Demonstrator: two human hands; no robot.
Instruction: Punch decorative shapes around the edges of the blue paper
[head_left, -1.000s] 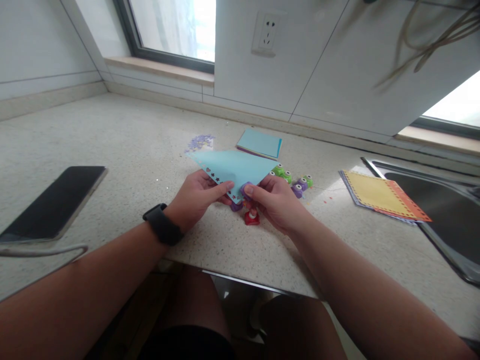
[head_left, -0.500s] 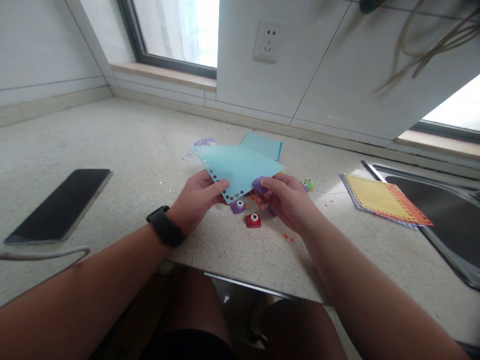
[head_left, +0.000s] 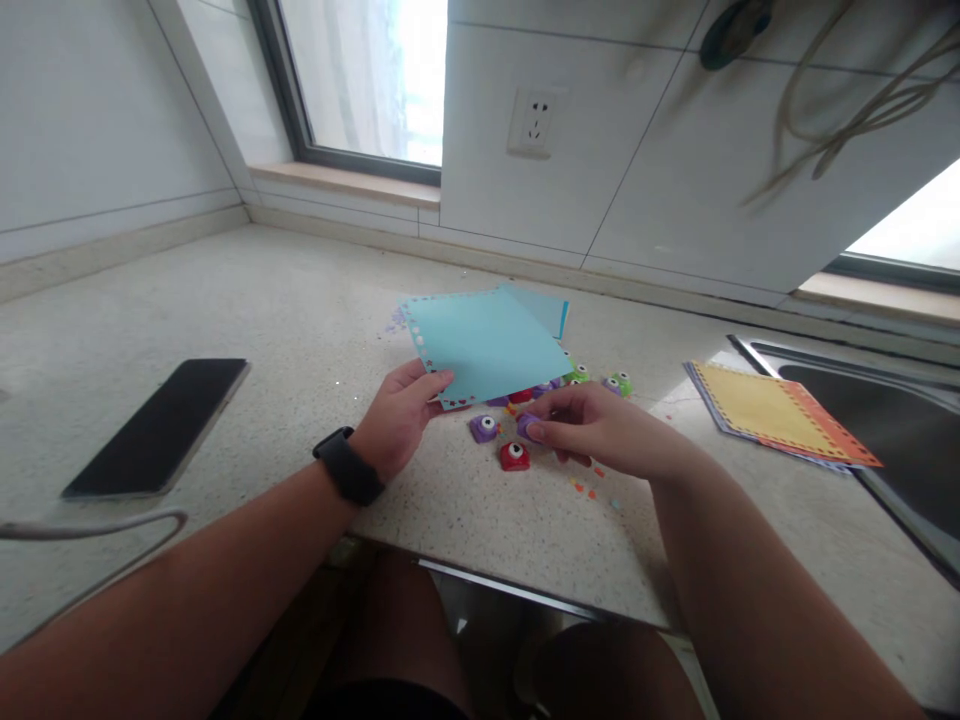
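My left hand (head_left: 399,415), a black watch on its wrist, pinches the near corner of a light blue paper sheet (head_left: 487,345) and holds it tilted above the counter. Small punched shapes run along the sheet's edges. My right hand (head_left: 592,430) is low over the counter, its fingertips on a small purple punch (head_left: 527,427). Another purple punch (head_left: 484,428) and a red punch (head_left: 514,456) lie just beside it. Green and purple punches (head_left: 609,382) sit behind my right hand.
A black phone (head_left: 159,425) lies at the left with a grey cable (head_left: 97,525) near it. A blue paper stack (head_left: 551,308) sits behind the sheet. Yellow and orange papers (head_left: 772,412) lie by the steel sink (head_left: 900,420). Paper bits (head_left: 589,487) dot the counter.
My right hand has taken the purple punch off the sheet's edge and lowered it to the counter. My left hand has raised and tilted the blue sheet.
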